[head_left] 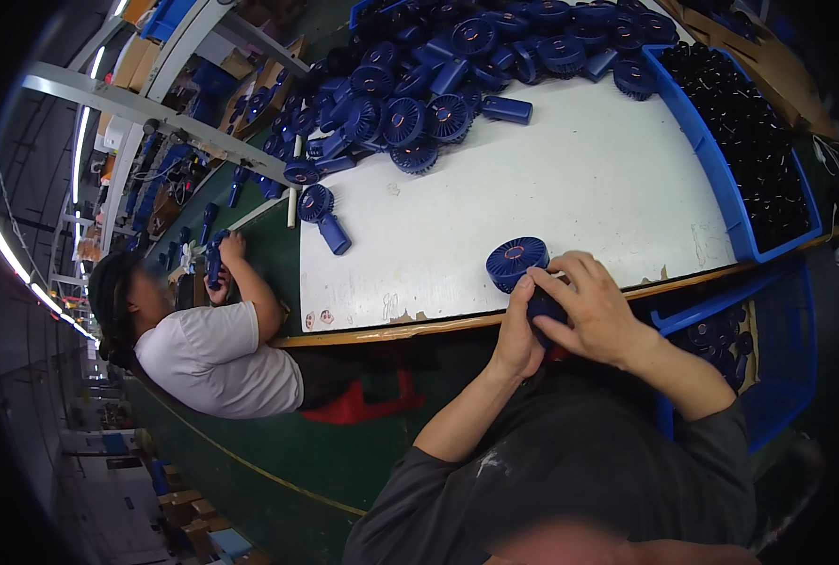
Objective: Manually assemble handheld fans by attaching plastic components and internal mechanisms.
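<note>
Near the front edge of the white worktable [532,207] I hold a dark blue handheld fan [516,262], its round grille head pointing up and away from me. My left hand [517,334] is closed round the fan's handle from the left. My right hand [591,311] closes on the same handle from the right, fingers near the neck and thumb lower down. Most of the handle is hidden by my hands. One single fan [327,220] lies at the table's left side.
A large pile of blue fans [419,104] covers the far side. On the right stands a blue bin [730,202] full of small black parts. A blue crate [777,348] with fans sits below the edge. At left, a co-worker [217,348] handles a blue piece beside a metal frame [156,111].
</note>
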`<action>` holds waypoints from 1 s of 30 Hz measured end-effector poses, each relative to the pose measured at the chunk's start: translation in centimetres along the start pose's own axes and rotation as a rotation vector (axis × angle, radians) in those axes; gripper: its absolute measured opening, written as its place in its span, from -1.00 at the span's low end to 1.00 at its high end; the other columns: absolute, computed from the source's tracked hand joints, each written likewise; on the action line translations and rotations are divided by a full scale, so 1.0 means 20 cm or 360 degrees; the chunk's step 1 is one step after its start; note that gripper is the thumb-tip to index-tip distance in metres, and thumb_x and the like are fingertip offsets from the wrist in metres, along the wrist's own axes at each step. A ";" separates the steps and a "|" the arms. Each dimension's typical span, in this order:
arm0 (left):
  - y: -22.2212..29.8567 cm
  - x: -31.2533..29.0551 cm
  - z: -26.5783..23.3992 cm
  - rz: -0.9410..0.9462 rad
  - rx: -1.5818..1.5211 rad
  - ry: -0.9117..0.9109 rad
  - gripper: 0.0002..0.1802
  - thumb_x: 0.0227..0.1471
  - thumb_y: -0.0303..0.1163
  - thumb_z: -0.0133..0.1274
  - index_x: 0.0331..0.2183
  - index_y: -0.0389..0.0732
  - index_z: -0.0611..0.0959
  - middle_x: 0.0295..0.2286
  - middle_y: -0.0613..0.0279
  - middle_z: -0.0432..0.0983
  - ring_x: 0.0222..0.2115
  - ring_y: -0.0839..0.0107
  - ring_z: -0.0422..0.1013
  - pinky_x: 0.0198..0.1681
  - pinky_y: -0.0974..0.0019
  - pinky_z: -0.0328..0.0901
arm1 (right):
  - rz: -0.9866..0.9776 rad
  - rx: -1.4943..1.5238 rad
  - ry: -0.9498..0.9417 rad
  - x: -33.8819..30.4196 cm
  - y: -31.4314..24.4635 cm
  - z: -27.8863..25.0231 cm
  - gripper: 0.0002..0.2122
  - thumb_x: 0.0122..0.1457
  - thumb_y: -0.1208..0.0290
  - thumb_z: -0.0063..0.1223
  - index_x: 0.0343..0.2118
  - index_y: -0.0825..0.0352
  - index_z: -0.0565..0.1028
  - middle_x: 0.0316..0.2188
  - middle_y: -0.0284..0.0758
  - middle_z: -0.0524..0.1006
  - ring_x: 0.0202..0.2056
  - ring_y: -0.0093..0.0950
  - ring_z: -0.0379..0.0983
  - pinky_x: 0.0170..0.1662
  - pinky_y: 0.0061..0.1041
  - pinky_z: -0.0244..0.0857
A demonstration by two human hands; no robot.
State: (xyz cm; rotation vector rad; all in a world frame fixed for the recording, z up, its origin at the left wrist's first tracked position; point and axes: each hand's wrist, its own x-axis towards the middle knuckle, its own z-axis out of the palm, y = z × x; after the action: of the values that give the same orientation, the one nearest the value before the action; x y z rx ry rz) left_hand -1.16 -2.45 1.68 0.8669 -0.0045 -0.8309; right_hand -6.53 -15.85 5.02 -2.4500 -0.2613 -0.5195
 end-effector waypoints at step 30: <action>0.51 0.13 -0.60 0.0843 0.0804 0.0550 -0.59 -0.05 -0.41 0.29 -0.17 -0.26 0.48 -0.41 0.19 0.53 -0.42 0.39 0.48 -0.29 0.30 0.41 | 0.1357 0.0957 0.0531 -0.86 0.23 0.06 -0.62 0.15 0.51 0.16 0.04 0.43 0.44 -0.17 -0.22 0.58 -0.17 -0.52 0.51 -0.07 -0.53 0.39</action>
State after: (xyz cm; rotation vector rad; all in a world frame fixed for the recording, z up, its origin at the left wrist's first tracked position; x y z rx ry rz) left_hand 11.07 7.52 -0.29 1.3999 -0.1397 -0.1693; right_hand -20.27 -19.76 -5.60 -1.6355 0.6517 -0.3721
